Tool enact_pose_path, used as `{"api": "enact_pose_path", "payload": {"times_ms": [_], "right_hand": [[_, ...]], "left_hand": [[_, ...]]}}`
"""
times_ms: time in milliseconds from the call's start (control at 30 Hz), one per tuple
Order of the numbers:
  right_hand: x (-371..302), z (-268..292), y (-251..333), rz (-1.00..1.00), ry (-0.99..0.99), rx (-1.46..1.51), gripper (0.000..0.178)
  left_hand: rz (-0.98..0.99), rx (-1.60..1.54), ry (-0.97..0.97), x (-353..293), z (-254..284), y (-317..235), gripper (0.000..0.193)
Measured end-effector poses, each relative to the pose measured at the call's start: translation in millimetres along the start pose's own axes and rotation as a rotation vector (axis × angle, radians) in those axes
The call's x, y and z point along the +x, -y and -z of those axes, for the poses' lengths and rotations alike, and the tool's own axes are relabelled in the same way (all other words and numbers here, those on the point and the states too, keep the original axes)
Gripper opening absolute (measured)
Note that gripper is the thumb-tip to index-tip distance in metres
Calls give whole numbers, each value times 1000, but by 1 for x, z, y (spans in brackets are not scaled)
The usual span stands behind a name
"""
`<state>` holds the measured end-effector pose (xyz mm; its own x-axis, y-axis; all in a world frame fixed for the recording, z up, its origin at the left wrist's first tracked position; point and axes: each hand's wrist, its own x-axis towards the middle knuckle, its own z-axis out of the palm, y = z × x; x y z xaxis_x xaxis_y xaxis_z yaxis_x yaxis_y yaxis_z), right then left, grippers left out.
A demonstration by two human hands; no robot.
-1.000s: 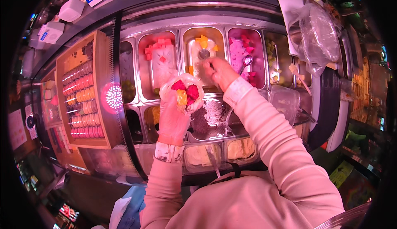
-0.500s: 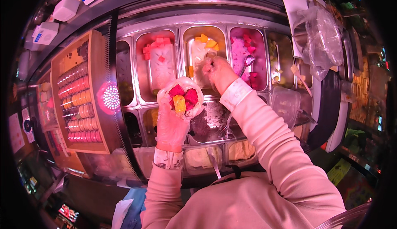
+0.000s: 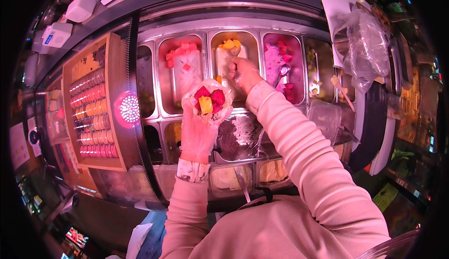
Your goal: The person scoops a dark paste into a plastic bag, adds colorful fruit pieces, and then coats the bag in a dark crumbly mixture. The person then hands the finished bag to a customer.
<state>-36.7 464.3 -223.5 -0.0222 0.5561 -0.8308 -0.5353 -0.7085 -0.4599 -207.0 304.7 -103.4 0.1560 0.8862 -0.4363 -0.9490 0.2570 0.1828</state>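
My left hand, in a thin clear glove, is closed around a pale, round, soft-edged wrap. Dark red fruit cubes and a yellow mango piece sit in its top. Over the middle steel pan, my right hand is curled around the handle of a spoon, mostly hidden by the fingers. The spoon's bowl touches yellow mango cubes heaped at the pan's far end.
Pans of red cubes and pink fruit, with another spoon, flank the middle pan. Nearer stands a dark crumbly topping. A wooden tray of macarons lies left; a plastic bag is at right.
The spoon in my right hand has moved toward the far end of the pan, against the mango cubes. My left hand has shifted slightly farther away with the wrap.
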Motion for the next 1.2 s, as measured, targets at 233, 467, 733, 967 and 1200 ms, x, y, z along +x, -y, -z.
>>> {"api": "enact_pose_path", "payload": {"times_ms": [233,467,733,967,1200], "right_hand": [[-68,-3,17,65,214,-40,14],[-178,6,63,219,383,-625,21],[-225,14,18,1387,-4,-2062,68],[-224,18,11,1559,103,-1956,66],[-151,6,50,831,-66,-1576,33]], "left_hand": [[8,30,2,15,1,-4,77],[31,178,45,29,-10,-9,76],[98,270,-44,21,-46,7,76],[93,74,53,25,-16,13,63],[52,116,-142,11,-24,16,69]]}}
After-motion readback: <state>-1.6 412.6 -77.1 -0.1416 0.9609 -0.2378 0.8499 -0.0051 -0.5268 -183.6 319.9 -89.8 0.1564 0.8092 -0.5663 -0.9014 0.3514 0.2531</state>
